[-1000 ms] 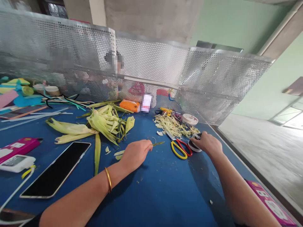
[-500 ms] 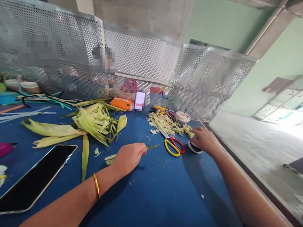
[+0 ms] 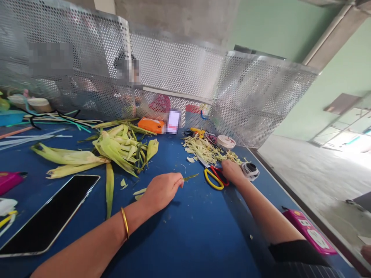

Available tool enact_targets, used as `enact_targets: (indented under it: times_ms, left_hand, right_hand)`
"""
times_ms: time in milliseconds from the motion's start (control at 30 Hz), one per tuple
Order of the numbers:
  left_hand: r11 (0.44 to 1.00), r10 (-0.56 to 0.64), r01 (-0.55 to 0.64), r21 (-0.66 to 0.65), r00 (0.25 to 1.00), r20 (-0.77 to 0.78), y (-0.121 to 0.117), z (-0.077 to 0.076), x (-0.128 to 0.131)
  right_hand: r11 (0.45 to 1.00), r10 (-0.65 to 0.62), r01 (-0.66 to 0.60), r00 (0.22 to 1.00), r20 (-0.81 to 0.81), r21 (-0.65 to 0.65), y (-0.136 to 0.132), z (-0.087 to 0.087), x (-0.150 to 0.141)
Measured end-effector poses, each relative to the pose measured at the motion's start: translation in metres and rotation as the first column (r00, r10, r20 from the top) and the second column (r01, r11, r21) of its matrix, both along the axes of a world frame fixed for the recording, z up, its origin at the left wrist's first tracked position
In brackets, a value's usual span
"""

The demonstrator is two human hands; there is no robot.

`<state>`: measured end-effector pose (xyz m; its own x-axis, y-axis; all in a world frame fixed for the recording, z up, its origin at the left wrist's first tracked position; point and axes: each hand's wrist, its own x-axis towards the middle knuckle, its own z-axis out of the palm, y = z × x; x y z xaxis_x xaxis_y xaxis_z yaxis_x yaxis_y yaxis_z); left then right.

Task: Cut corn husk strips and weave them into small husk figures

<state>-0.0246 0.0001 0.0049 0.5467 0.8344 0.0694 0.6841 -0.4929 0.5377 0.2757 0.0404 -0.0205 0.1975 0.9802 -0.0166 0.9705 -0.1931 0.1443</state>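
Note:
My left hand [image 3: 162, 189] rests on the blue table [image 3: 197, 231], its fingers pinched on a thin green husk strip [image 3: 191, 177] that sticks out to the right. My right hand [image 3: 232, 172] lies curled on the red handle of the yellow-and-red scissors [image 3: 213, 180]. A small black-and-white spool [image 3: 251, 170] lies tipped just right of that hand, not touched. The scissors' blade points up into a pile of shredded pale husk [image 3: 203, 150].
Green corn husks [image 3: 121, 148] lie heaped at the centre left. A phone [image 3: 49, 214] lies face up at the near left, a pink device [image 3: 308, 231] at the right table edge. An orange box [image 3: 152, 125] and a white round tin [image 3: 226, 142] sit by the perforated metal screen [image 3: 174, 73].
My right hand let go of the spool and moved left onto the scissors; the spool now lies tipped to its right. My left hand kept its pinch on the strip.

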Motion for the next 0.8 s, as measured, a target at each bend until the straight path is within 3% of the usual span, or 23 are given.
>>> enact_targets:
  times_ms: [167,300,533,700,800]
  left_hand:
    - [1.000,0.016,-0.015,-0.017,1.000,0.018,0.003,-0.003,-0.001]
    - [1.000,0.026,-0.025,-0.016,0.999,0.031,0.004,-0.004,-0.001]
    - [0.998,0.048,-0.044,-0.046,0.994,0.099,0.010,-0.002,-0.004]
    - [0.980,0.079,-0.032,-0.195,0.968,0.237,0.017,-0.007,-0.006]
    - [0.960,0.089,0.010,-0.279,0.936,0.340,0.018,-0.009,-0.004]
  right_hand:
    - [0.981,-0.090,0.109,0.988,-0.123,0.160,-0.016,0.001,0.005]
    - [0.946,-0.091,0.149,0.975,-0.203,0.288,-0.029,0.001,0.004]
    - [0.931,0.044,0.059,0.962,-0.270,0.361,-0.056,0.008,-0.008]
    - [0.939,0.173,-0.014,0.881,-0.440,0.343,-0.089,0.010,-0.019]
    - [0.897,0.287,-0.093,0.866,-0.409,0.431,-0.111,0.002,-0.025]
